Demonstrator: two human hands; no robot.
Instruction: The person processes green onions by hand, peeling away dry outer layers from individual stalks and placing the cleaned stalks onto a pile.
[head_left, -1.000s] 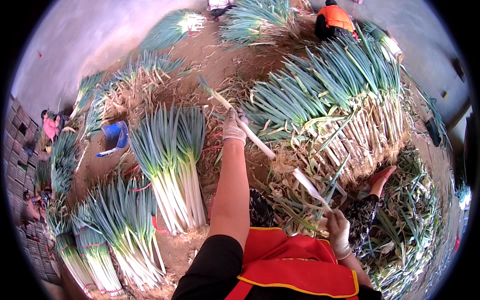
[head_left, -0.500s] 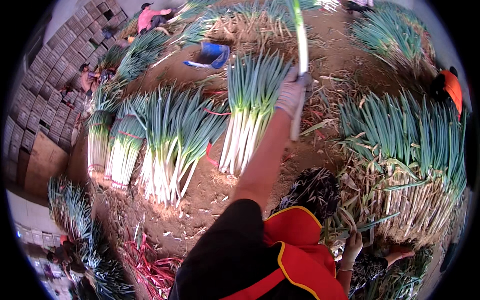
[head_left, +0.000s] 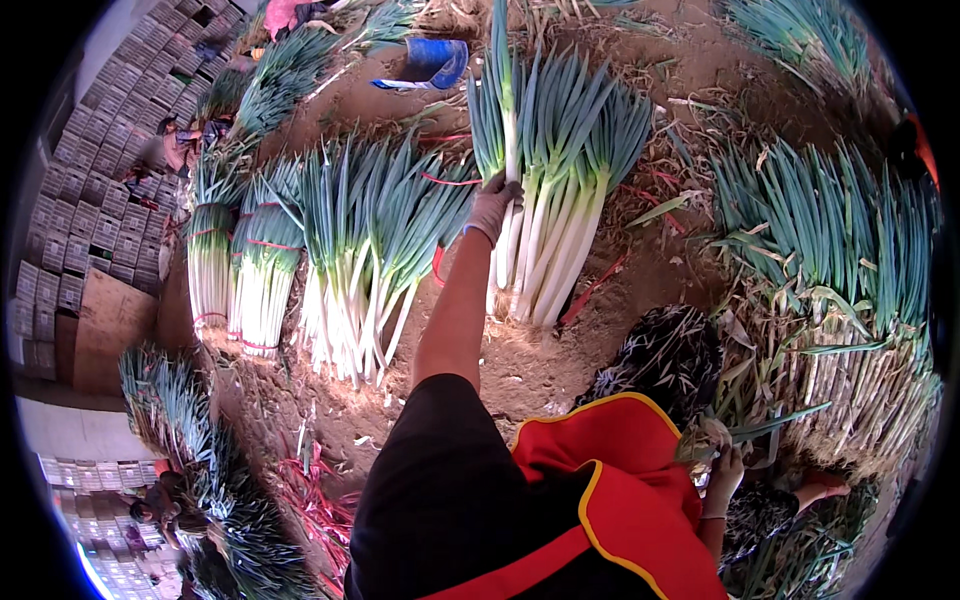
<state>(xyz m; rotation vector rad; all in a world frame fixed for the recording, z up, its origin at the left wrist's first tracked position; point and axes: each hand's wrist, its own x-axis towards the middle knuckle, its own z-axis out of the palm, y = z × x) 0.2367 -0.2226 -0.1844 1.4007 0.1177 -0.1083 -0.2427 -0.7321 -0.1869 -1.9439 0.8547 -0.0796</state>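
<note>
My left hand (head_left: 493, 205), in a pale glove, reaches far forward and grips one long leek (head_left: 510, 120) by its white stalk. The leek rests against the left side of a small pile of trimmed leeks (head_left: 565, 200) lying on the dirt, green tops pointing away. My right hand (head_left: 722, 478), also gloved, is low at the right beside my red and black clothing. Its fingers curl around the base of another leek (head_left: 775, 425), whose green leaf sticks out to the right.
Tied leek bundles (head_left: 350, 260) lie in a row at the left. A big loose heap of leeks (head_left: 850, 300) fills the right. A blue container (head_left: 435, 60) lies beyond the pile. Stacked crates (head_left: 90, 180), red straps (head_left: 320, 500) and other people (head_left: 290, 12) are around.
The view has swung left, away from the loose heap. My left hand has carried the single leek over and lowered it onto the small trimmed pile. My right hand stays low.
</note>
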